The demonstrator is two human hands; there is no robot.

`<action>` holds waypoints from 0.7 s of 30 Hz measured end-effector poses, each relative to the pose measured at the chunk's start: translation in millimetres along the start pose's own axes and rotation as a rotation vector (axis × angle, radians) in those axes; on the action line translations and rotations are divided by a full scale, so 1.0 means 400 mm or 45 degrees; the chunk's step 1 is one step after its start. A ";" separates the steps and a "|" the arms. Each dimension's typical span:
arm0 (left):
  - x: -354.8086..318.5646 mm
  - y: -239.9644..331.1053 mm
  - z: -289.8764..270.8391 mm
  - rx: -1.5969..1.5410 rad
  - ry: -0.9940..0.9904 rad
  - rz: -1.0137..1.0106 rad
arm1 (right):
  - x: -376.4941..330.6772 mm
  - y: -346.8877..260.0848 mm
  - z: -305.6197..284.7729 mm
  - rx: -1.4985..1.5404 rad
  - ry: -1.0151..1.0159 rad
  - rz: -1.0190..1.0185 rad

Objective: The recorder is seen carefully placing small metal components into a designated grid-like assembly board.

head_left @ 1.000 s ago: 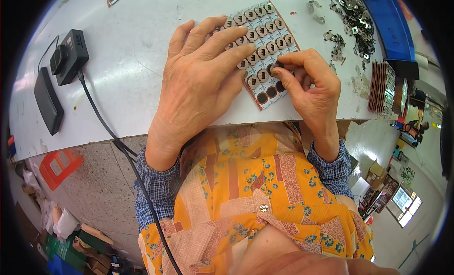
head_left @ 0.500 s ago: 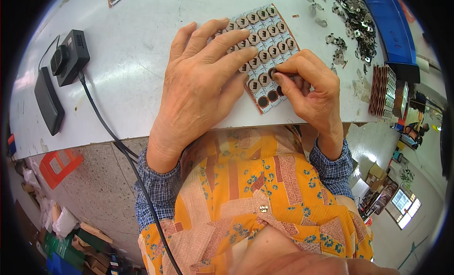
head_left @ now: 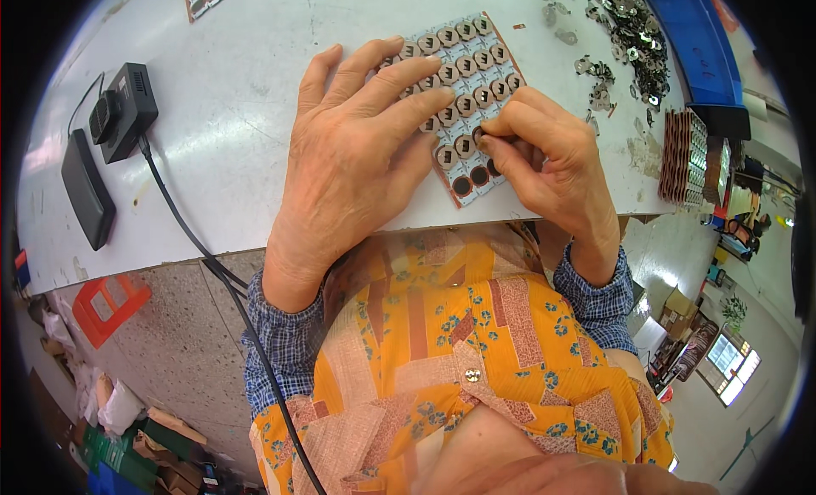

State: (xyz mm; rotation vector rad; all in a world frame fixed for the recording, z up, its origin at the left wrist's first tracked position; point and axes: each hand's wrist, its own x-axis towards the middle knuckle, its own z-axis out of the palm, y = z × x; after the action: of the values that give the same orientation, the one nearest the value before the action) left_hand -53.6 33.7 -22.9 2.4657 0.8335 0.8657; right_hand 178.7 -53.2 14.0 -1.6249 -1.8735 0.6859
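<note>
Head view: panel [head_left: 473,45] lies on tabletop [head_left: 229,112], upper centre of frame. Left hand [head_left: 353,146] spread across its left side; right hand [head_left: 557,150] pinching a partly hidden round piece [head_left: 477,136]. Risk: a slipped pinch could tilt the piece; weak left-hand pressure could let the panel shift.

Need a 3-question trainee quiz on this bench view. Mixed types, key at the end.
1. Pick one. The pile of loose metal pieces lies: A) beside the black box; B) left of the blue bin; C) on the floor.
2. True or false: the left hand is spread, with fingers over part of the panel.
3. What colour are the visible round spots in the panel's row nearest the person?

Key
1. B
2. True
3. Dark, almost black
</note>
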 end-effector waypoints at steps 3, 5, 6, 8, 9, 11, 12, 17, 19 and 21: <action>-0.001 0.002 -0.006 0.006 -0.028 0.003 | -0.012 -0.008 0.006 0.088 0.036 0.127; 0.002 0.005 -0.008 0.003 -0.028 0.025 | -0.016 -0.003 0.002 0.117 0.054 0.102; 0.003 0.007 -0.009 0.008 -0.030 0.000 | -0.017 0.003 -0.007 0.151 0.087 0.097; 0.008 0.008 -0.009 -0.003 -0.013 -0.004 | 0.001 0.039 -0.033 -0.027 0.291 0.106; 0.008 0.008 -0.011 -0.001 -0.020 -0.006 | 0.016 0.064 -0.049 -0.163 0.468 0.116; 0.008 0.009 -0.012 0.003 -0.031 -0.009 | 0.051 0.120 -0.090 -0.348 0.549 0.094; 0.008 0.009 -0.013 0.004 -0.030 -0.010 | 0.066 0.147 -0.105 -0.516 0.631 0.113; 0.004 0.005 -0.011 0.000 -0.023 -0.021 | 0.091 0.213 -0.113 -0.612 0.618 0.113; 0.004 0.004 -0.011 -0.016 -0.011 -0.021 | 0.083 0.203 -0.108 -0.561 0.578 0.127; 0.004 0.004 -0.012 -0.006 -0.020 -0.021 | 0.074 0.179 -0.103 -0.212 0.673 0.125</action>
State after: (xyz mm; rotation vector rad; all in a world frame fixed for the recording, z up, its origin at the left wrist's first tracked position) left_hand -55.3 34.4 -17.8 2.4545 0.8444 0.8409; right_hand 254.7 -13.5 -4.3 -1.7948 -1.5000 0.1116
